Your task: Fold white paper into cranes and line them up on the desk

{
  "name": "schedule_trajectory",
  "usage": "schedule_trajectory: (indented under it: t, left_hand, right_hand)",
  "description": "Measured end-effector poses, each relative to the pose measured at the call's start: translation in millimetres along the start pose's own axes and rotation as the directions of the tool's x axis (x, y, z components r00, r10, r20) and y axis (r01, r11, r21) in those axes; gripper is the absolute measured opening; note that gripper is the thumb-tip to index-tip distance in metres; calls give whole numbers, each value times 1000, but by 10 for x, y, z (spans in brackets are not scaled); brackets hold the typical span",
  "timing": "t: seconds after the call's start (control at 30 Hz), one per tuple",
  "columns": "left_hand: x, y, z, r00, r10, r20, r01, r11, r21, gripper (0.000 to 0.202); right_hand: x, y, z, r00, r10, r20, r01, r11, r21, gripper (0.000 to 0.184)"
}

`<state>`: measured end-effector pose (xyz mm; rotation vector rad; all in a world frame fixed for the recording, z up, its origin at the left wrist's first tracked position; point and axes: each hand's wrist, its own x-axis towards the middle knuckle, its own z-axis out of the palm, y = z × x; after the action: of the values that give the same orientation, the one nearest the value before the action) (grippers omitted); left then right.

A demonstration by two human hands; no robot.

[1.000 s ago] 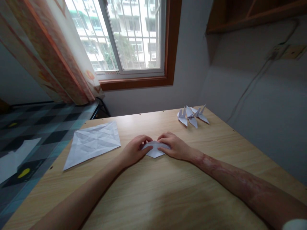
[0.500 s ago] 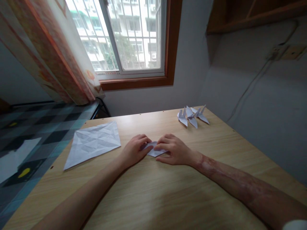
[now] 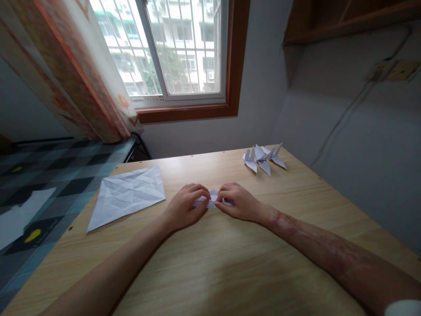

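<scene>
Your left hand and your right hand both have a narrow grip on the paper, the small white folded piece in front of you. It lies at the middle of the table, and both your forearms slant in toward it. On the left, your thumb and curled forefinger come close together over that end of the paper, with little gap between them. On the right, your thumb and bent fingers close on the other end just as tightly. How hard either hand presses, you cannot tell from here. Your fingertips face each other, near but apart, and a short stretch of paper shows between them: a flat strip on your side, and a paler part rising to a blunt point on the far side. Your fingers hide both ends, so the full outline cannot be told.

To the left of your left hand, well apart from it, the sheet lies spread out on the table, crossed with creases. Beyond your right hand, near the far right corner, three white birds stand close together, wings out and thin points up. Neither hand touches the sheet or the birds.
</scene>
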<state>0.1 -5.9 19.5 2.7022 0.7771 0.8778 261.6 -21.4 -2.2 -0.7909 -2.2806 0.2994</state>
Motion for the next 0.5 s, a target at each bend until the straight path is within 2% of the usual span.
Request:
schedule_trajectory:
  t: [0.1,0.23,0.43,0.5]
  left_hand:
    - [-1,13,5,998,-3,59,5,1000,-19,9]
    - [-6,13,19,997,-37,61,38,999,-22,11]
    - [-11,13,32,996,50,67,-51,999,10,17]
    - [-14,13,35,996,61,69,-62,998,9,16]
  right_hand:
    - [-1,11,9,1000,21,11,-21,999,28,10]
    - [-9,10,9,999,22,24,-22,999,27,6]
    - [-12,10,2,997,73,0,-73,997,5,19]
    - [-11,28,13,995,92,-26,-92,995,-28,28]
